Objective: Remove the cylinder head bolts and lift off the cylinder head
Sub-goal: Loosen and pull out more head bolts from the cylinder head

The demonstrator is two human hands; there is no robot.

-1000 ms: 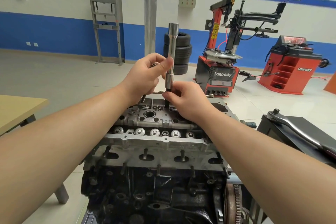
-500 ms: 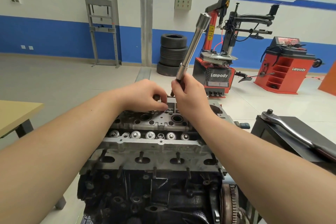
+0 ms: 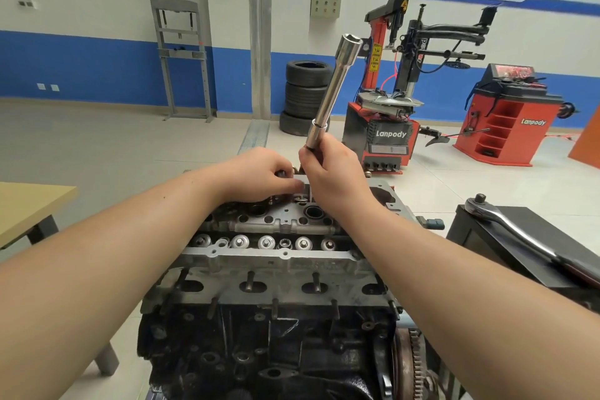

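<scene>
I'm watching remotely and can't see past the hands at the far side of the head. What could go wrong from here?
1. The right hand grips only the bottom end of the long socket extension, which tilts with its open end up; it could slip and drop onto the cylinder head.
2. The left hand works at the far edge; a small part could fall into an open hole.
3. The ratchet lies on the black stand by the right forearm, which could knock it off.

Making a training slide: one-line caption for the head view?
Right hand holds a long socket extension tilted above the cylinder head while the left hand reaches its far edge.
</scene>
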